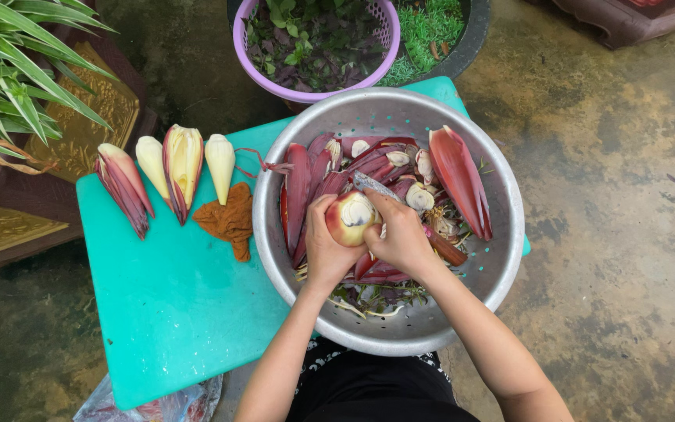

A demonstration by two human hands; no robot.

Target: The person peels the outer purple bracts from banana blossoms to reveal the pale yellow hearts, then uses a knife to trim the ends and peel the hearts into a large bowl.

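We grip the banana blossom (pixel 351 219) in our left hand (pixel 324 246), fingers curled around it over the metal bowl (pixel 501 258); our right hand (pixel 401 234) clasps the knife (pixel 373 185). Best keep strokes shallow, thumb clear.

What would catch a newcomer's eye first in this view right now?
The big metal bowl at centre, heaped with dark red peeled petals. Over it, the left hand holds a pale banana-blossom heart while the right hand works a knife against it. Four more trimmed blossoms lie on the turquoise table, left of the bowl.
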